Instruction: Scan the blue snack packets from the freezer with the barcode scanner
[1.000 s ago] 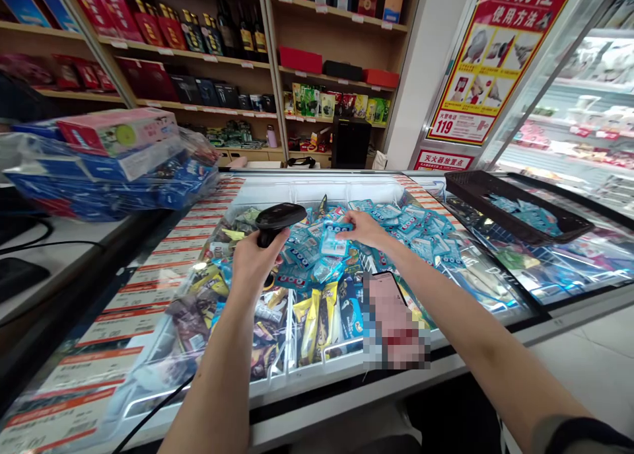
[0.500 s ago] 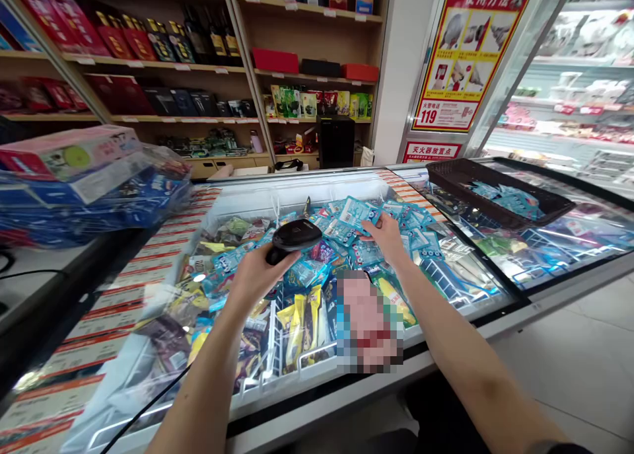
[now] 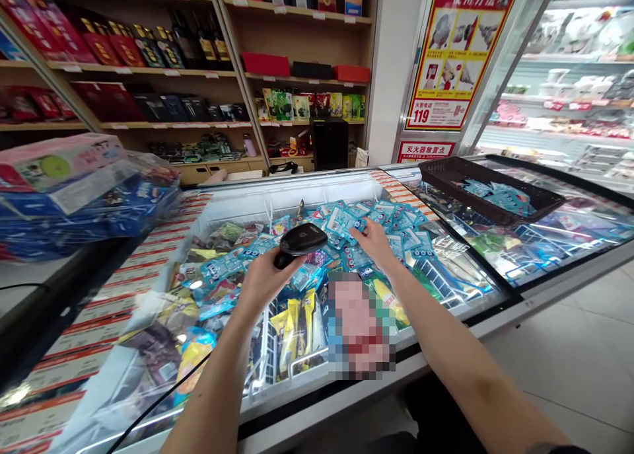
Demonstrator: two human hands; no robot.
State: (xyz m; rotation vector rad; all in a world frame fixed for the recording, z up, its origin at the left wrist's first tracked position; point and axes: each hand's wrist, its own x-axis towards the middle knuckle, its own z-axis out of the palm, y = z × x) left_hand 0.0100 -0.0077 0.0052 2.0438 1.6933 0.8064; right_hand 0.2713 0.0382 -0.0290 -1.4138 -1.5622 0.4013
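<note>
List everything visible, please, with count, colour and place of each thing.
Small packets: many, light blue, spread over the freezer
Scanner: one, black, held over the packets
Blurred patch: one, pink and red, front of freezer
Freezer: at least one, white, centre
Frozen packages: many, mixed colours, inside the freezer
Price labels: many, white and orange, freezer's left
Tray: one, dark brown, right, holding packets
Wrapped boxes: several, blue and pink, far left
Cable: at least one, black, lower left
Poster: one, red and yellow, right of centre
Wooden shelves: several, light brown, back, bearing bottles and boxes
Display shelves: several, white, far right
Left hand: one, bare, holding the scanner
Right hand: one, bare, at the packets
</note>
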